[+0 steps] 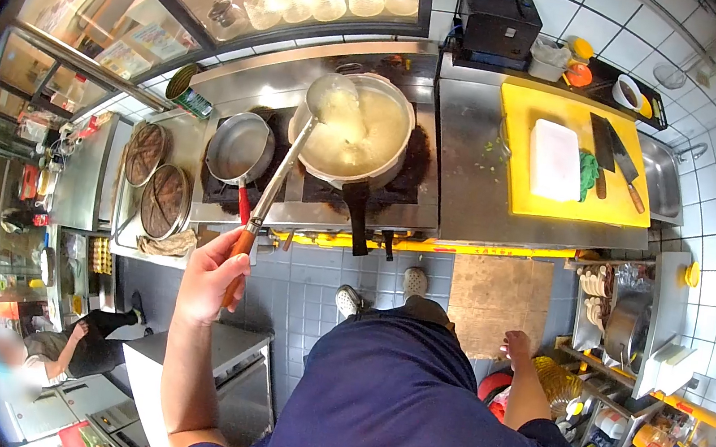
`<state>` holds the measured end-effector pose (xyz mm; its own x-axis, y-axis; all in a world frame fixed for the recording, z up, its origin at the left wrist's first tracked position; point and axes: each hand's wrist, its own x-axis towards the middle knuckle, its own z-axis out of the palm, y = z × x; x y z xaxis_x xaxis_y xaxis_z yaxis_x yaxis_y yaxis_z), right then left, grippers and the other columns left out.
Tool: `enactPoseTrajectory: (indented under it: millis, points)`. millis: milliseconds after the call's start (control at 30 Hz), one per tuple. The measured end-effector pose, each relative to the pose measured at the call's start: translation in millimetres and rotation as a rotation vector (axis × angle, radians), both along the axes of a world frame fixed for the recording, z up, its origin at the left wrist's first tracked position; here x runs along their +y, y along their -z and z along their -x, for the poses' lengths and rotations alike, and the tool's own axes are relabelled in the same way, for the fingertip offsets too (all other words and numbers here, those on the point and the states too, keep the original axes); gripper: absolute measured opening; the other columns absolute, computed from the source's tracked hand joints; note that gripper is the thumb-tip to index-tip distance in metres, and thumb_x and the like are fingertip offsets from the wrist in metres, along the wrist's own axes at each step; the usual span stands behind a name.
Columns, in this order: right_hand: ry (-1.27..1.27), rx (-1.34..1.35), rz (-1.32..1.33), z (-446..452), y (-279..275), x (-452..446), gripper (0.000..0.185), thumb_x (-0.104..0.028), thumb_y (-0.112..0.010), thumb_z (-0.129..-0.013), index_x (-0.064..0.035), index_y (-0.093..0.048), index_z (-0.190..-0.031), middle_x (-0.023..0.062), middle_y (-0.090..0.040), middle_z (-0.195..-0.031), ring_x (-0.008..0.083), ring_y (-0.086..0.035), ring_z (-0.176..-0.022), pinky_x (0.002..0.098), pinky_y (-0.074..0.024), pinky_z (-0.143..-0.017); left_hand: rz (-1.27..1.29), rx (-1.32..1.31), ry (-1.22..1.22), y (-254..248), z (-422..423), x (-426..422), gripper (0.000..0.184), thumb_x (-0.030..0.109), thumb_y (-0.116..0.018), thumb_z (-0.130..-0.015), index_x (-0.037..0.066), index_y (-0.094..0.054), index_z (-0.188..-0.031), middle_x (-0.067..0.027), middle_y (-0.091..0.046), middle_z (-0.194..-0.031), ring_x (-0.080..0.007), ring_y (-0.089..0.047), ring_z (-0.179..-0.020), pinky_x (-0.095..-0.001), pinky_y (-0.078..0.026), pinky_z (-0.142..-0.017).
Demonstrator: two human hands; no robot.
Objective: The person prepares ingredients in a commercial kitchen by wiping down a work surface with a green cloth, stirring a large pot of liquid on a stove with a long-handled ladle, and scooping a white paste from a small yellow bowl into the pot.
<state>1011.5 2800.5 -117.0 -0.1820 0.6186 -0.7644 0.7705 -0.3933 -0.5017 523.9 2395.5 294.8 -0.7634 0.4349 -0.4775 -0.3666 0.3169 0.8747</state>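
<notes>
My left hand (215, 277) is closed around the wooden grip of a long metal ladle (275, 175). The ladle's bowl tilts over the left rim side of a large pot (310, 163), and pale liquid appears to run from it. Cloudy, cream-coloured soup (373, 140) fills much of the pot, whose black handle (354, 218) points toward me. Left of it, a small saucepan (240, 146) with a red handle sits on the other burner. My right hand (519, 346) hangs low by my side, fingers loosely curled, with nothing visible in them.
On the right counter, a yellow cutting board (544, 112) bears a white container (553, 161), a green cloth (588, 174) and two knives. A sink (660, 182) lies beyond. Two dark round pans (167, 198) stand far left. Another person (76, 340) sits at lower left.
</notes>
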Motion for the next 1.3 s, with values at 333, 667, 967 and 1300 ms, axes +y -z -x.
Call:
enactPoseTrajectory:
  millis: [333,667,967,1300]
  points:
    - [0.042,0.001,-0.021,-11,12,-1,0.024,-0.024,-0.060,-0.092,-0.0059,-0.064,-0.107,0.0080,-0.066,-0.085,0.0186,-0.065,-0.061,0.0304,-0.0473,-0.046,0.406,0.596,0.237,27,-7,22,0.047,0.002,-0.065,-0.085,-0.004,-0.054,-0.131,-0.0126,-0.068,-0.094,-0.0254,-0.066,-0.087,-0.0341,-0.052,-0.083]
    - [0.129,0.153,-0.001,-31,37,1,0.024,-0.023,-0.062,-0.090,-0.0031,-0.065,-0.103,0.0096,-0.067,-0.085,0.0205,-0.067,-0.065,0.0313,-0.0505,-0.049,0.657,0.935,0.454,45,10,61,0.045,0.005,-0.061,-0.084,0.001,-0.056,-0.129,-0.0198,-0.063,-0.097,-0.0387,-0.062,-0.090,-0.0455,-0.050,-0.080]
    - [-0.215,0.112,-0.267,-15,30,-2,0.030,-0.022,-0.066,-0.086,0.0013,-0.066,-0.105,0.0172,-0.069,-0.095,0.0224,-0.069,-0.074,0.0353,-0.0578,-0.067,0.752,0.948,0.593,66,34,96,0.033,0.004,-0.059,-0.084,0.003,-0.056,-0.116,-0.0214,-0.061,-0.089,-0.0420,-0.061,-0.087,-0.0504,-0.049,-0.076]
    - [-0.019,-0.038,-0.908,91,-35,85,0.032,-0.023,-0.059,-0.092,-0.0035,-0.061,-0.117,0.0229,-0.068,-0.099,0.0403,-0.065,-0.095,0.0467,-0.0524,-0.081,0.743,0.907,0.699,38,25,108,0.039,0.002,-0.061,-0.081,0.001,-0.058,-0.120,-0.0220,-0.061,-0.087,-0.0423,-0.061,-0.086,-0.0486,-0.047,-0.074]
